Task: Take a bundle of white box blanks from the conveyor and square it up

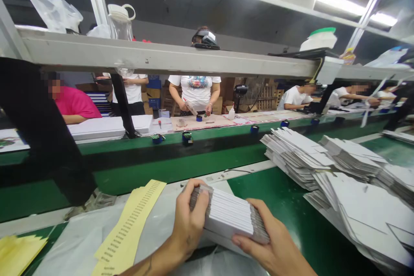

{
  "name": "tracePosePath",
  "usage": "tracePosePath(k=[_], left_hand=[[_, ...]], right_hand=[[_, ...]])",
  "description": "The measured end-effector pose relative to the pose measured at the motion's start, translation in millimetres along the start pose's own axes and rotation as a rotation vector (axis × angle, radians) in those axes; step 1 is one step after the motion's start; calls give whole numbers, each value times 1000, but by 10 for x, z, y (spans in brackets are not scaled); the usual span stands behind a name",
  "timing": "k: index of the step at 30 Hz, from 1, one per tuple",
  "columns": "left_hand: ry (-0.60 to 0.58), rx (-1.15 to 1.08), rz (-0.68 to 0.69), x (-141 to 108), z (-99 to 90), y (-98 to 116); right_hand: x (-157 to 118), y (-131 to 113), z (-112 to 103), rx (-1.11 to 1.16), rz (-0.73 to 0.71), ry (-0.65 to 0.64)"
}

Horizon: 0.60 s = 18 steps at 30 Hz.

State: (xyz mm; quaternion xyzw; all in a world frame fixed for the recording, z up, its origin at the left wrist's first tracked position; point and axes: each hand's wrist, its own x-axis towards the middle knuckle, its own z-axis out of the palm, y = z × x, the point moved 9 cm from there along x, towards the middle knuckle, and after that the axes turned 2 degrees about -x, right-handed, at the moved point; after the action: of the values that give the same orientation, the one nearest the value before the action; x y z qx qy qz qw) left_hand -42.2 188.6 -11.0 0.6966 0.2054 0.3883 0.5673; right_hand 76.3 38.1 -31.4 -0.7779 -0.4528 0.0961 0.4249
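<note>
Both of my hands grip one thick stack of flat white cards [228, 215], held on edge just above the bench. My left hand [189, 224] clamps the stack's left end, thumb over the top. My right hand [273, 246] wraps the right end from below, fingers along the front face. Under the stack lies a sheet of clear plastic film [84, 241].
Yellow backing strips [129, 228] with rows of slots lie left of my hands. Fanned piles of flat white cartons [339, 172] cover the green bench on the right. A green conveyor [168, 155] runs across; several other people work beyond it.
</note>
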Motion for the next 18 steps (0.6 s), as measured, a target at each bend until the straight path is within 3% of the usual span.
tracePosePath(k=[3, 5, 11, 14, 18], left_hand=[[59, 11, -24, 10, -167, -95], [87, -6, -64, -14, -238, -221], [93, -106, -148, -66, -244, -417], [4, -169, -206, -73, -247, -474], [-223, -206, -232, -120, -273, -455]], right_hand=[[117, -46, 220, -46, 20, -74], [161, 2, 318, -77, 49, -46], [137, 137, 361, -118, 61, 42], [106, 151, 346, -154, 39, 33], [84, 114, 357, -179, -20, 18]])
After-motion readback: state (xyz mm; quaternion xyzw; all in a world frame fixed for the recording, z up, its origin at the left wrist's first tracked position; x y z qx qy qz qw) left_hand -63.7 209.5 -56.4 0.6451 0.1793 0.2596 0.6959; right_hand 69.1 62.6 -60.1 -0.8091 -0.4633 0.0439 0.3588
